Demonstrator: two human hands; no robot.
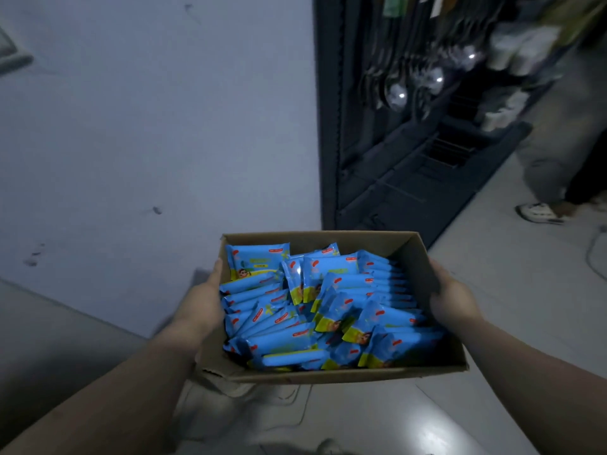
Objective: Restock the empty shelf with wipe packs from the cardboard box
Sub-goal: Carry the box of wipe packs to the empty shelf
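Observation:
An open cardboard box (331,376) is held up in front of me, full of several blue wipe packs (328,307) lying in loose rows. My left hand (202,303) grips the box's left wall, thumb over the rim. My right hand (451,298) grips the right wall the same way. Beyond the box stands a dark shelf unit (394,178); its lower wire shelves look bare, though the view there is blurred.
Ladles and spoons (414,83) hang on the unit's upper part, with white items (515,50) stacked to their right. A person's legs and a white shoe (538,213) are at the right. A pale wall (147,126) fills the left; glossy floor lies below.

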